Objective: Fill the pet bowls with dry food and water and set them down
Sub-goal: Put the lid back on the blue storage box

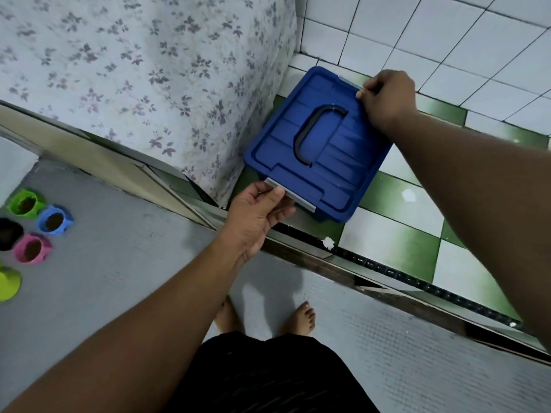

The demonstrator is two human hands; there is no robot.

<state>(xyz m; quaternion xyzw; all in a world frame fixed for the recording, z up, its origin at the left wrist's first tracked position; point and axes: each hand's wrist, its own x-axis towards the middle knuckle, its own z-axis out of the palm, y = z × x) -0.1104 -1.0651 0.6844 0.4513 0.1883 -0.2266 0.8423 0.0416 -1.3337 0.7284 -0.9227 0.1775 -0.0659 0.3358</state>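
Note:
A blue storage box (pixel 334 171) with a dark handle on its lid stands on the green-and-white tiled floor in the corner. My left hand (pixel 256 217) pinches the grey clip at the box's near end. My right hand (pixel 387 98) grips the clip at its far end. Several small pet bowls sit on the grey floor at the far left: a green bowl (pixel 25 202), a blue bowl (pixel 55 223) and a pink bowl (pixel 31 248) hold dark dry food. A black bowl (pixel 9 234) and a lime bowl (pixel 9 283) are cut off by the frame edge.
A flower-patterned cloth (pixel 143 79) hangs left of the box. A sliding-door track (pixel 387 275) crosses the floor between the grey mat and the tiles. White wall tiles (pixel 447 40) rise behind the box. My bare feet (pixel 301 318) stand on the grey floor.

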